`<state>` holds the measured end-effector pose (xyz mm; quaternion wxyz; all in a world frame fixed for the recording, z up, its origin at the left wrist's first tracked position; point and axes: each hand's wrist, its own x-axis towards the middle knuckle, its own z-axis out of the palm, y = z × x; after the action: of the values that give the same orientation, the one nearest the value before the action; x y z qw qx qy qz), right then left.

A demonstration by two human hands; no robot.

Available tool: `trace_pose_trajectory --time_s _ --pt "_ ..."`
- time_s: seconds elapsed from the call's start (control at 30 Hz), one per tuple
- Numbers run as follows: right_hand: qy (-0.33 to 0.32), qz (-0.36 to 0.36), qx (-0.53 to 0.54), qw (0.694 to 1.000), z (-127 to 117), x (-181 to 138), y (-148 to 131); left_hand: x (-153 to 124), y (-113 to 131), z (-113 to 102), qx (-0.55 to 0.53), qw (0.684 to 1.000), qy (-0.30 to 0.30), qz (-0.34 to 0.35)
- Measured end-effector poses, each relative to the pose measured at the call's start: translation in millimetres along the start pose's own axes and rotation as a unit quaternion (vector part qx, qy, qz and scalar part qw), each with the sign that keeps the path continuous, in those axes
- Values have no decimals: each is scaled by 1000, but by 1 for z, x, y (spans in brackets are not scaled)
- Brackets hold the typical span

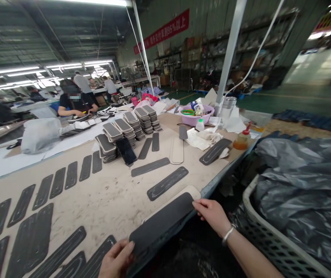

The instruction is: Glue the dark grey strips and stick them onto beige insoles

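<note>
Between my two hands is a long dark grey strip (162,222) with rounded ends, held by its two ends at the table's near edge. My left hand (117,258) pinches its left end between thumb and fingers. The right end is pinched by my right hand (211,214), which wears a silver bangle at the wrist. Under or behind the strip shows a cream-coloured piece (192,191) of similar shape, its far end and edge visible. Just beyond lies a glossy dark strip (167,183), with another dark strip (150,167) behind it.
Several glossy strips (58,182) lie in rows at left. Stacks of strips (124,129), a black phone (126,150), a purple basin (196,116) and a red-capped glue bottle (242,139) stand farther back. A plastic crate (281,235) flanks my right arm. A masked person works across the table.
</note>
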<state>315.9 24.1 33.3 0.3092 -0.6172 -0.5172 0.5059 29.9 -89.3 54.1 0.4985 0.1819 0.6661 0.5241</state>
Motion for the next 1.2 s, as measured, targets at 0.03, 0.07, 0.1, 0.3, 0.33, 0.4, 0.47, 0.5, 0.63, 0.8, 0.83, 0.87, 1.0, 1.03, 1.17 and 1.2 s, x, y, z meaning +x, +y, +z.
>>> trace_pose_trajectory --time_s 0.03,0.07,0.1,0.3,0.33,0.4,0.47,0.5,0.63,0.8,0.83,0.87,1.0,1.03,1.17,1.2 --pt "5 -1 -29 1000 -6 5 -1 6 -3 2 49 998 6 25" --pt "12 -7 -62 998 -11 9 -2 13 -6 3 97 994 8 56" --pt "19 -18 -104 994 -16 14 -4 19 -8 5 139 987 4 85" --pt "39 -35 -263 963 -30 37 -16 48 -16 15 293 944 -46 141" --pt "40 -32 -268 962 -31 39 -16 50 -15 16 325 933 -56 146" --pt "40 -27 -282 958 -31 43 -15 52 -12 19 390 903 -71 163" --pt "35 -24 -295 954 -31 46 -13 51 -8 21 443 875 -78 179" --pt "31 -22 -302 953 -31 47 -13 49 -6 23 462 864 -81 182" --pt "9 -17 -330 944 -31 49 -12 45 0 27 500 844 -80 177" --pt "7 -8 -371 929 -30 52 -7 45 1 29 507 847 -62 151" --pt "7 -7 -374 928 -29 53 -5 45 1 30 508 847 -62 147" --pt "6 -5 -376 927 -29 53 -4 45 1 30 508 847 -63 142" --pt "0 6 -379 925 -29 55 -3 44 2 30 501 853 -70 130" --pt "-1 10 -380 925 -29 55 -3 44 3 30 500 854 -71 129" --pt "6 23 -390 921 -28 55 -7 45 -1 28 489 859 -71 134" --pt "8 26 -392 919 -27 55 -8 45 -4 26 481 862 -69 146"
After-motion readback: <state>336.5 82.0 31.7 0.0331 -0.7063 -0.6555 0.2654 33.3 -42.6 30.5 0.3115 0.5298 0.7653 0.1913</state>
